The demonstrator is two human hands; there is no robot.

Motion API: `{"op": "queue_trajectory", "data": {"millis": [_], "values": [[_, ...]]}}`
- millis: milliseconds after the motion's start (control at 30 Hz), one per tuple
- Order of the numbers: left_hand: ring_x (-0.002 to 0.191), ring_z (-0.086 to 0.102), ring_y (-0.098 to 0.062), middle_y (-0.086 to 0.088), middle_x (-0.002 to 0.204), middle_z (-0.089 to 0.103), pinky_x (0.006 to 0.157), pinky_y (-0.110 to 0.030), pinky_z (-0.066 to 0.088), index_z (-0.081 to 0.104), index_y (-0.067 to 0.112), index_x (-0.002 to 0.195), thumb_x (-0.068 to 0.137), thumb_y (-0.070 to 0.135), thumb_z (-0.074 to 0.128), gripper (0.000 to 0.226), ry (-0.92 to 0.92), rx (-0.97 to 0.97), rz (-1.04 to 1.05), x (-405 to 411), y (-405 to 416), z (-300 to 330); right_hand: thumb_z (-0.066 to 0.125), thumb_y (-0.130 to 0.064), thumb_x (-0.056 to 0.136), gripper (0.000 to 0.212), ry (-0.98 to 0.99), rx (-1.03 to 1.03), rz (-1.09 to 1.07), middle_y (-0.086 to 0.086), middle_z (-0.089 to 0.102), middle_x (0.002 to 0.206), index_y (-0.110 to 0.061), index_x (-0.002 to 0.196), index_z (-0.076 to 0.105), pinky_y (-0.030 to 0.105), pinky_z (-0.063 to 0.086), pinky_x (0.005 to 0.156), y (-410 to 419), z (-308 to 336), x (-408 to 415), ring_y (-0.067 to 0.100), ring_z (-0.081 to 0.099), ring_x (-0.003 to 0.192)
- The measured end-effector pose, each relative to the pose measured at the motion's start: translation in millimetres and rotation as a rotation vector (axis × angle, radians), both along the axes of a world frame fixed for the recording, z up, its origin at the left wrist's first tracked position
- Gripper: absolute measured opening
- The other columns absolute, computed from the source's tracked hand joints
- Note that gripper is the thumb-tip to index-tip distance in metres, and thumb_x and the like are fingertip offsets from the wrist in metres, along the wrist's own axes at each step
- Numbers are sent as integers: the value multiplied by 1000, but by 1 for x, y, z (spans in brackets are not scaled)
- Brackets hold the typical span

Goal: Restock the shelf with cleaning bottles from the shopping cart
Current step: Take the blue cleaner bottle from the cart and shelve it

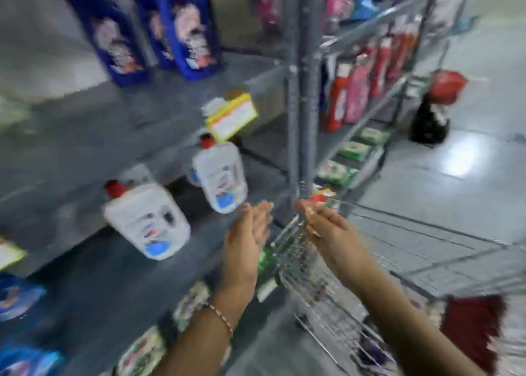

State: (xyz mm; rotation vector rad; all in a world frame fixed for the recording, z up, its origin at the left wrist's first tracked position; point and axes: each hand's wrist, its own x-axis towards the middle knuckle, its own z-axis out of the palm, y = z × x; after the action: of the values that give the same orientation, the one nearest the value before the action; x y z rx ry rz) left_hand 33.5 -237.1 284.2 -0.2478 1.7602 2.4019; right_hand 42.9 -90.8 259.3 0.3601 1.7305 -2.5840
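I'm seeing my two forearms coming up from the bottom edge, heavy motion blur everywhere. Taking the grey upright post (299, 91) as reference.

Far left of the post, upper shelf: blue detergent packs (182, 31) are standing in a row. Lower down on the grey shelf (85, 136), the near white bottle (148, 222) with a red cap is sitting well left of the post, tilted in frame. The second white bottle (220, 176), also red-capped, is standing between it and the post, further back. A yellow price tag (232, 116) is hanging just left of the post, above that bottle.

My left hand (250, 233) is hovering just left of the post's base, fingers extended and loose, gripping nothing, close to the second bottle but not touching it. A beaded bracelet (220, 316) is showing on that wrist.

My right hand (327, 227) is reaching just right of the post's base, over the wire shopping cart (327, 290). Its fingertips are sitting near a small red cap-like item (318, 198); too blurred, I can't tell whether they're pinching it or slack.

Right of the post: red and pink pouches (361, 85) on the next rack, green packs (355, 151) under them.
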Motion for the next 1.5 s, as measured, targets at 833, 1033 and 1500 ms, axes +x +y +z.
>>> {"op": "queue_trajectory", "data": {"millis": [833, 1033, 1500], "values": [[107, 65, -34, -19, 127, 63, 88, -45, 55, 48, 1, 138, 82, 41, 72, 73, -1082, -608, -842, -31, 279, -429, 53, 5, 94, 20, -1202, -22, -157, 9, 61, 75, -5, 78, 59, 18, 52, 40, 231, -424, 51, 16, 62, 61], [84, 69, -33, -18, 95, 74, 95, -47, 55, 64, 1, 107, 62, 8, 70, 46, -1150, -512, -901, -42, 265, -426, 57, 20, 82, 26, -1016, -29, -89, 21, 64, 96, 2, 100, 63, 29, 49, 57, 220, -420, 57, 25, 62, 75], [85, 75, -27, -14, 96, 78, 87, -43, 59, 81, 8, 90, 80, 35, 71, 31, -588, 60, -590, -127, 167, -182, 78, -28, 69, 40, -546, -210, 175, 17, 78, 98, -6, 102, 72, 53, 60, 77, 178, -201, -20, 27, 76, 82]]}}
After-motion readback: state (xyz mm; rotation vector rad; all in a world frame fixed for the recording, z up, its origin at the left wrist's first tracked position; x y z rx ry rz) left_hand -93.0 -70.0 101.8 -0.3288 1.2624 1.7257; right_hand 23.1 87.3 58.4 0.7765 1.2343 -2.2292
